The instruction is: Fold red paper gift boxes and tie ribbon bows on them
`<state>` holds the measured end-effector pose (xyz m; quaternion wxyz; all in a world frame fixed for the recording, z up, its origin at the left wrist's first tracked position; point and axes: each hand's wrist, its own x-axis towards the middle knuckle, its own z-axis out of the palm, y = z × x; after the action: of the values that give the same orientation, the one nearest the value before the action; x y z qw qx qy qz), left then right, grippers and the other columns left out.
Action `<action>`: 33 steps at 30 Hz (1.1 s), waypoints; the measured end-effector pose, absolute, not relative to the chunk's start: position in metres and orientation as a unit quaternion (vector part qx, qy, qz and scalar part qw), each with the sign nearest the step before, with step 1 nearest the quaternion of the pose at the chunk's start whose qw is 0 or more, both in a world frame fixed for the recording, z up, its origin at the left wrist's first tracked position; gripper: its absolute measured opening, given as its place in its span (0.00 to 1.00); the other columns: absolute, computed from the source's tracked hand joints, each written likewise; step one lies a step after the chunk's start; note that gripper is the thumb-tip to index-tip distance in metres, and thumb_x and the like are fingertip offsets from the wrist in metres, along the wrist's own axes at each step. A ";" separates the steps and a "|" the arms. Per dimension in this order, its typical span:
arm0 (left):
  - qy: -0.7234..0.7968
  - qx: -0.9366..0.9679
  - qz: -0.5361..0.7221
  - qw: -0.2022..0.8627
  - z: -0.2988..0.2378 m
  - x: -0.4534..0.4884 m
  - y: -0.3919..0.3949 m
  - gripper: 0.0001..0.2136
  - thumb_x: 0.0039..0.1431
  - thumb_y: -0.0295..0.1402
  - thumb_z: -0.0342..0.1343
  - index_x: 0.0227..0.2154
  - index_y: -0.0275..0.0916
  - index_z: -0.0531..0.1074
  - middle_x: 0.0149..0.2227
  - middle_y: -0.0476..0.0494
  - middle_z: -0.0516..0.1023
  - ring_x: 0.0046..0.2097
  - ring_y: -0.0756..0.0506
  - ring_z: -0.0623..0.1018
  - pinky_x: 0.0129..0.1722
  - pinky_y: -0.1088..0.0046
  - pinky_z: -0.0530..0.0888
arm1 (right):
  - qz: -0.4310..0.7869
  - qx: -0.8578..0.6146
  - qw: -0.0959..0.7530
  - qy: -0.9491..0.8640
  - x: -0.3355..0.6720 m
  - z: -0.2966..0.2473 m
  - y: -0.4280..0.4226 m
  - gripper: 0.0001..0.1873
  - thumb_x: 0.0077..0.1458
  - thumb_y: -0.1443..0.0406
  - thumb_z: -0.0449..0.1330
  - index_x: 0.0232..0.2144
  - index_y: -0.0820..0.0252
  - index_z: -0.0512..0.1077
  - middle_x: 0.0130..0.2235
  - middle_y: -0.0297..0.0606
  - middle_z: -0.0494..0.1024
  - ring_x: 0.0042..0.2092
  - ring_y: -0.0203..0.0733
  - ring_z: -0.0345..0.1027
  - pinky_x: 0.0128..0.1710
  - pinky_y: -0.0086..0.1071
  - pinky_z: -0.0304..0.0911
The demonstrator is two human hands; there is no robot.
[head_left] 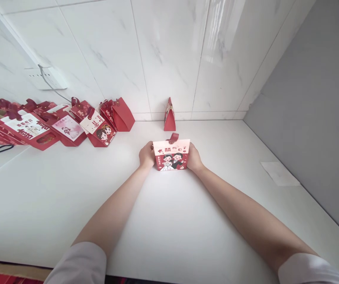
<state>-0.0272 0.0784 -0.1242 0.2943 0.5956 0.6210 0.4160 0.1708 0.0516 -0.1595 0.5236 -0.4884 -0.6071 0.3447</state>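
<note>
A red and pale pink wedding favor box (171, 157) stands upright in the middle of the white table, a cartoon bride and groom on its front and a dark red ribbon at its top. My left hand (147, 154) grips its left side, and my right hand (194, 157) grips the right side. Most of my fingers are hidden behind the box. Beyond it, near the wall, another red favor box (169, 116) stands with its narrow triangular side facing me.
Several similar boxes (68, 128) crowd the table's back left along the tiled wall. Above them is a wall socket (45, 78) with a cable. A white paper (280, 173) lies at the right, beside a grey panel (311, 106). Red items (6, 278) show at bottom left.
</note>
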 end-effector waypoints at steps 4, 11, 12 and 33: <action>0.610 0.578 0.451 0.301 -0.116 -0.028 0.081 0.13 0.56 0.44 0.49 0.30 0.40 0.73 0.35 0.45 0.80 0.38 0.42 0.77 0.37 0.67 0.70 | 0.313 -0.522 0.522 -0.598 0.170 -0.156 0.052 0.18 0.43 0.63 0.58 0.39 0.60 0.72 0.48 0.45 0.73 0.51 0.54 0.66 0.52 0.45 0.61; 0.375 0.693 0.473 0.394 -0.025 -0.035 0.062 0.30 0.62 0.56 0.37 0.44 0.36 0.74 0.43 0.37 0.80 0.47 0.43 0.78 0.48 0.67 0.72 | 0.336 -0.540 0.561 -0.530 0.172 -0.144 0.052 0.16 0.48 0.63 0.50 0.41 0.57 0.68 0.45 0.41 0.76 0.45 0.46 0.70 0.44 0.39 0.67; 0.355 0.730 0.431 0.395 -0.009 -0.036 0.055 0.28 0.60 0.55 0.42 0.46 0.37 0.74 0.45 0.38 0.79 0.48 0.42 0.77 0.49 0.66 0.72 | 0.334 -0.542 0.573 -0.517 0.174 -0.137 0.053 0.17 0.49 0.63 0.48 0.41 0.57 0.67 0.46 0.42 0.75 0.47 0.45 0.69 0.44 0.39 0.67; 0.415 0.840 0.253 0.242 0.000 -0.022 0.031 0.14 0.56 0.43 0.55 0.30 0.37 0.79 0.29 0.47 0.79 0.36 0.46 0.78 0.36 0.74 0.72 | 0.263 -0.394 0.439 -0.763 0.173 -0.024 0.006 0.17 0.56 0.64 0.57 0.49 0.55 0.65 0.31 0.30 0.74 0.32 0.38 0.69 0.35 0.32 0.65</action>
<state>-0.0225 0.0314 -0.0001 0.2416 0.8401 0.4147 0.2529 0.1733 0.0056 -0.0240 0.4394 -0.3935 -0.7634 0.2632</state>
